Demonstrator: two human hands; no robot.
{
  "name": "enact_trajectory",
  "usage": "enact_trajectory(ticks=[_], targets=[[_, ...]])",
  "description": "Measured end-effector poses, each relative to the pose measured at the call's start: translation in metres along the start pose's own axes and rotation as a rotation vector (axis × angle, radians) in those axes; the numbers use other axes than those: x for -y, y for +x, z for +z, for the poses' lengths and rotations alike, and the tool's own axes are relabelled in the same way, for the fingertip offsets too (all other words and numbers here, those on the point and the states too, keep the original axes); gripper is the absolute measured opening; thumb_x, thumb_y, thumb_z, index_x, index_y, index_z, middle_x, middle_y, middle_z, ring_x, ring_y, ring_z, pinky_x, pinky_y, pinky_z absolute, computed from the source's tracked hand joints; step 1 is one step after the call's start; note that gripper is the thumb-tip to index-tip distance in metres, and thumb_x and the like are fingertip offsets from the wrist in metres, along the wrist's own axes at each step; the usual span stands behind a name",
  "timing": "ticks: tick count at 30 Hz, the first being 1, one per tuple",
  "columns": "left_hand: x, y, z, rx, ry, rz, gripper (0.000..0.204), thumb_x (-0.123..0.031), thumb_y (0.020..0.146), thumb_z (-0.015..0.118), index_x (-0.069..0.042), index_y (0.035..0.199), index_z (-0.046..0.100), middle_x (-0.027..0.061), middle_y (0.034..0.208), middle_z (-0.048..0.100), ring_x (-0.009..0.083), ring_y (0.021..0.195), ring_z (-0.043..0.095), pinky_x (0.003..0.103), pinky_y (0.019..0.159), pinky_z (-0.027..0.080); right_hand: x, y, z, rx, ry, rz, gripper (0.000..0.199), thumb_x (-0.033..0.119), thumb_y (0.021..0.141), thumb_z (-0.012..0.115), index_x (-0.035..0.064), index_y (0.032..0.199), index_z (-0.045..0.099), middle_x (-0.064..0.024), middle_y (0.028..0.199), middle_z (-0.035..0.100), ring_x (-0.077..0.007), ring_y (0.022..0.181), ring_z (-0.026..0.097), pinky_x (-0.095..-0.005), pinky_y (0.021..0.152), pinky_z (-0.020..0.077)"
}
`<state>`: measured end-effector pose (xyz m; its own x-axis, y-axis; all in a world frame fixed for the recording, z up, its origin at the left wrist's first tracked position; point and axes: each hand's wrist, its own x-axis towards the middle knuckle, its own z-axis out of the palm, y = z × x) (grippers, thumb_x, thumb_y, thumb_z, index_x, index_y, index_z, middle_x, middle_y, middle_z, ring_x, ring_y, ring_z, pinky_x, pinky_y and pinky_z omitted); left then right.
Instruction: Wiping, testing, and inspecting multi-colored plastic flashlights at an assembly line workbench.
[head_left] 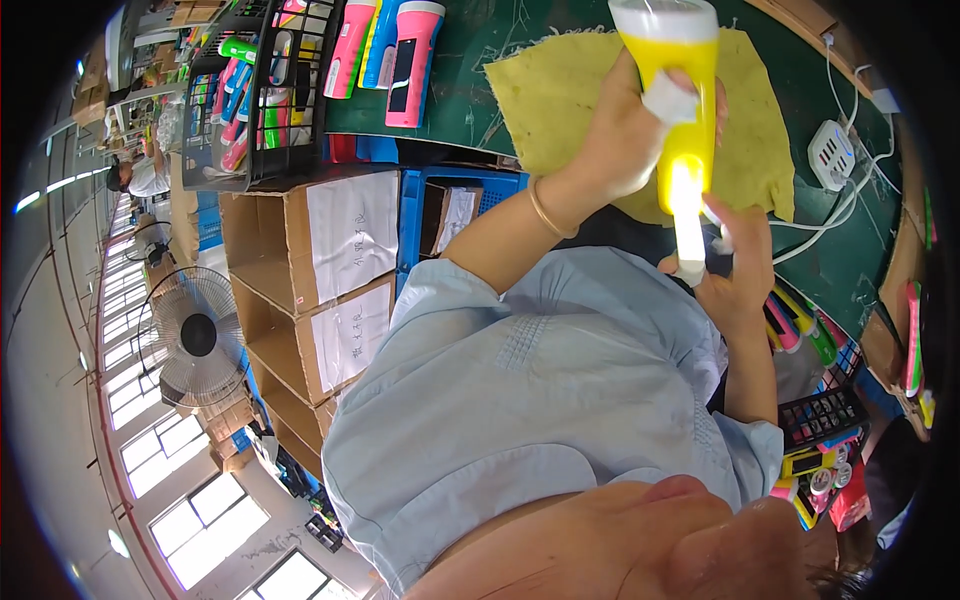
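A yellow flashlight point(687, 130) with a white head is held up in front of me, over a yellow cloth point(560, 95) on the green tabletop. My left hand point(625, 140) is closed round its body, with a white wrap on one finger. A bright light strip point(688, 225) glows at the lower end of the flashlight. My right hand point(738, 265) grips that end between thumb and fingers, and it too has a white covering on a finger. Glare hides the detail there.
Pink and blue flashlights point(412, 65) lie at the table's left, near a black wire basket point(290, 90) of others. A white charging hub point(831, 155) with cables sits at right. Cardboard compartments point(265, 235) stand left. More flashlights point(800, 325) and a black basket point(825, 415) are lower right.
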<state>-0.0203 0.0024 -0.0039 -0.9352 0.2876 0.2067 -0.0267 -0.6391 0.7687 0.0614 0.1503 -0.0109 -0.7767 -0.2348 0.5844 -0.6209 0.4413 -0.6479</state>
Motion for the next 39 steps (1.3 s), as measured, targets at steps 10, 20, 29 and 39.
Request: enact_trajectory(ticks=[10, 20, 29, 39], targets=[[-0.002, -0.029, 0.01, 0.469, 1.013, 0.486, 0.058, -0.024, 0.057, 0.077, -0.008, 0.107, 0.051, 0.0073, 0.098, 0.058, 0.029, 0.091, 0.055, 0.035, 0.077, 0.045, -0.028, -0.004, 0.011, 0.075, 0.411, 0.301, 0.042, 0.009, 0.074, 0.061, 0.0031, 0.114, 0.05, -0.0102, 0.102, 0.054, -0.021, 0.094, 0.054, -0.0273, 0.081, 0.0423], [0.001, -0.023, 0.007, -0.116, 0.864, 0.044, 0.066, -0.015, 0.068, 0.071, 0.002, 0.114, 0.028, 0.0159, 0.094, 0.055, 0.0265, 0.084, 0.059, 0.033, 0.071, 0.047, -0.029, -0.005, -0.016, 0.027, 0.232, 0.466, 0.016, 0.01, 0.089, 0.045, -0.0029, 0.084, 0.053, -0.0072, 0.075, 0.053, -0.0145, 0.068, 0.049, -0.0234, 0.064, 0.0381], [-0.009, -0.01, 0.003, 0.074, 0.619, -0.185, 0.057, -0.012, 0.07, 0.068, -0.002, 0.114, 0.033, 0.008, 0.09, 0.052, 0.0155, 0.081, 0.054, 0.029, 0.071, 0.046, -0.005, 0.028, -0.034, 0.019, 0.344, 0.399, 0.019, 0.013, 0.089, 0.044, -0.0024, 0.078, 0.05, -0.0042, 0.067, 0.05, -0.0102, 0.062, 0.045, -0.0221, 0.057, 0.0344], [0.001, -0.013, 0.006, -0.007, 1.074, -0.077, 0.061, -0.017, 0.062, 0.073, 0.001, 0.108, 0.037, 0.0122, 0.091, 0.049, 0.0201, 0.081, 0.052, 0.031, 0.07, 0.045, -0.014, 0.045, -0.025, 0.202, 0.183, 0.465, 0.015, 0.01, 0.084, 0.05, -0.0038, 0.08, 0.054, -0.009, 0.058, 0.045, -0.0128, 0.052, 0.04, -0.0257, 0.049, 0.0329]])
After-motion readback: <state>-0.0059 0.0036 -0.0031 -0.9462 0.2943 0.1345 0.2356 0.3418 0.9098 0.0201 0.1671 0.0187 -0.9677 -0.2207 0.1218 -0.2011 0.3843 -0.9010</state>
